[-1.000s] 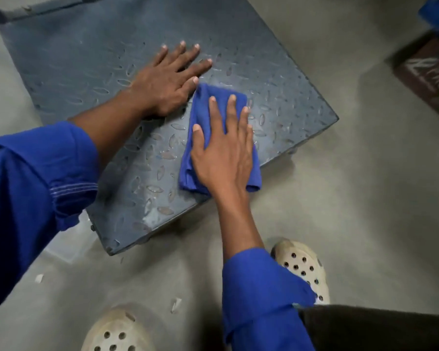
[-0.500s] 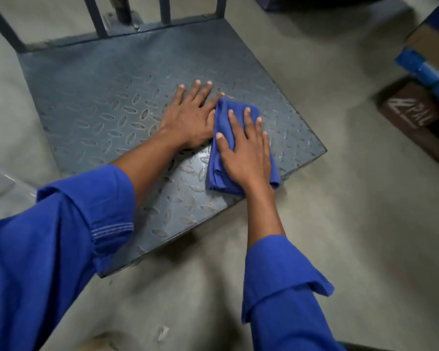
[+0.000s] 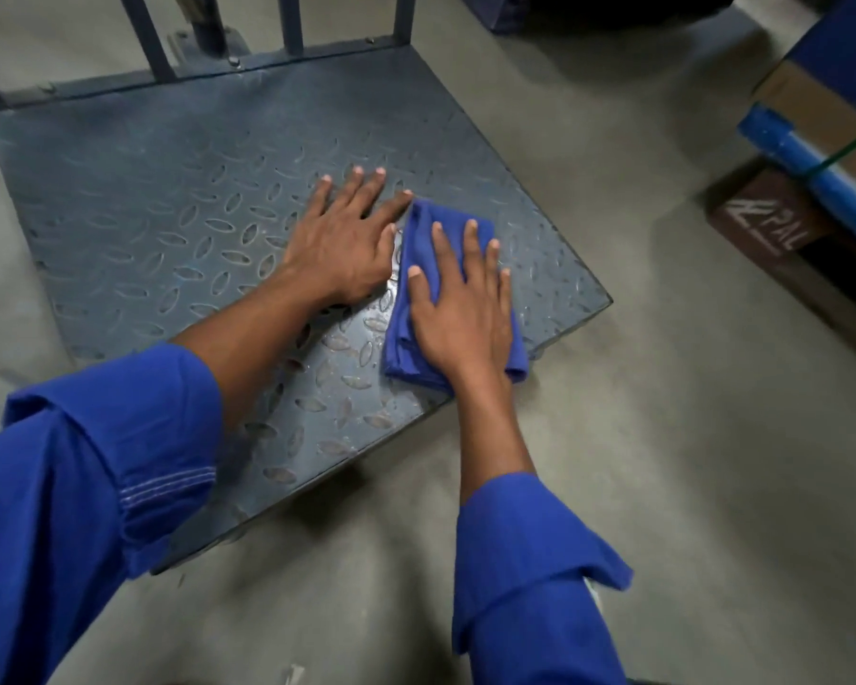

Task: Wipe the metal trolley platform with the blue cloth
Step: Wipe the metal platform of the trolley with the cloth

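Half looking at grey concrete floor, half at the metal trolley platform sitting low on it: dark tread plate with raised oval studs, spreading from the upper left toward the middle. Reaching in from the lower edge in two blue sleeves, with the left sleeve filling the lower left corner and the right sleeve coming up at lower centre. Taking in upright bars rising along the platform's far edge. Glimpsing at the right edge a cardboard box with a blue tube lying along its lower side, and below that a brown block showing white lettering. Leaning the left hand flat on the bare plate, fingers straight and spread, gripping nothing, just beside the cloth. Pressing the right hand palm-down on top of the blue cloth, fingers straight and slightly apart, not curling round it. Pinning the folded cloth against the platform close to its near right corner, with the cloth's near end reaching the front edge. Noticing a small pale scrap lying on the floor at the very bottom.
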Motion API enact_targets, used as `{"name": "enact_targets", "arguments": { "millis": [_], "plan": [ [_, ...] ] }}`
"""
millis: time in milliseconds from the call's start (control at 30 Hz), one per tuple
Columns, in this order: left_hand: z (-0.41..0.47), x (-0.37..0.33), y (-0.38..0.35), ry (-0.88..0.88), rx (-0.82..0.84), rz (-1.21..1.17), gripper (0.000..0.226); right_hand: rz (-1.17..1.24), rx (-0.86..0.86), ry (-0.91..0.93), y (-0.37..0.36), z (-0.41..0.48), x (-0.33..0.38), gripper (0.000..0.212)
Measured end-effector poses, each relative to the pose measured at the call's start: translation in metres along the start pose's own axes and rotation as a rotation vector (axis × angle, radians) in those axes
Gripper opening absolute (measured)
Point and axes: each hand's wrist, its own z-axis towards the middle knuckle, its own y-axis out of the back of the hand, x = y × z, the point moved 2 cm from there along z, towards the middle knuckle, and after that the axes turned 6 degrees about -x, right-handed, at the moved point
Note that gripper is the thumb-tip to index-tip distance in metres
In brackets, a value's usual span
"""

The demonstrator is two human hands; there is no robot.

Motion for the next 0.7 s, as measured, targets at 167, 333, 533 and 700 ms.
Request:
{"name": "enact_targets", "arguments": {
  "millis": [167, 333, 533, 700],
  "plan": [
    [-0.005, -0.008, -0.005, 0.082, -0.037, 0.000, 0.065, -0.064, -0.083, -0.212, 0.013, -0.001, -0.053, 0.063],
    [-0.011, -0.020, -0.011, 0.130, -0.054, 0.012, 0.064, -0.077, -0.024, -0.279, 0.016, 0.056, -0.058, 0.066],
    [-0.010, -0.020, -0.011, 0.119, -0.071, 0.010, 0.063, 0.010, 0.008, -0.125, 0.005, 0.014, -0.019, 0.073],
    [-0.009, -0.018, -0.011, 0.110, -0.064, 0.015, 0.065, -0.040, -0.124, -0.320, 0.011, 0.004, -0.057, 0.072]
  ]
}}
